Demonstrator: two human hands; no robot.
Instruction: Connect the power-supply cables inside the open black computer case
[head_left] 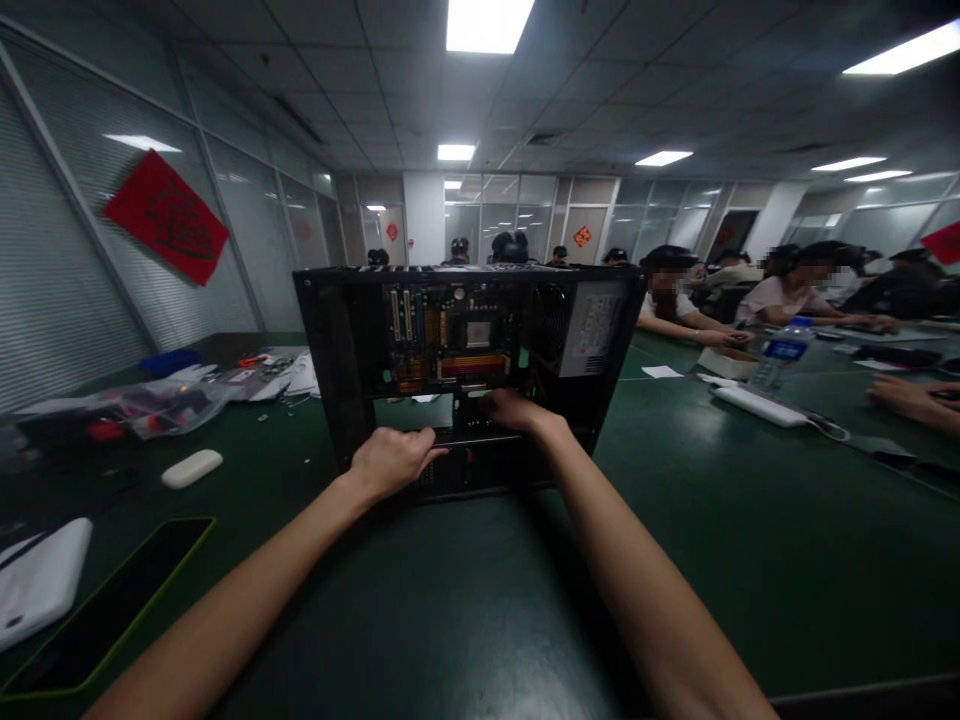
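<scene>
An open black computer case (330,340) stands on the dark green table (465,600) in front of me, its motherboard (450,335) facing me. My left hand (391,460) rests on the case's lower front frame, fingers curled over a dark bar. My right hand (514,410) reaches inside the lower part of the case, fingers bent down over something dark that I cannot make out. A fan and a power supply (592,325) sit at the case's upper right.
On the left lie a black phone (112,605), a white device (41,580), a white oval object (192,468) and plastic bags with parts (150,405). Several people sit at the right, with a white keyboard (759,406) and a water bottle (784,350).
</scene>
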